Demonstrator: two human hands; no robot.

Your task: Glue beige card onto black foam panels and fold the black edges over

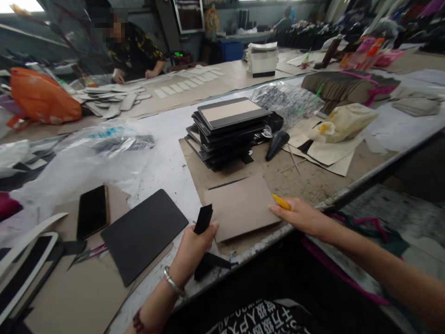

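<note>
The worktable (170, 162) bears a stack of dark panels (227, 134); nearer, by its near edge, is a beige panel (243, 206) — left hand (194, 246) and right hand (301, 214) at its sides, fingers curled, the left pinching a black strip (204, 218), the right gripping a yellow tool (281, 202).

panel (243, 206) plain taupe; strip (203, 218) black; tool (281, 202) yellow; board (145, 236) charcoal; bag (43, 97) orange
</note>
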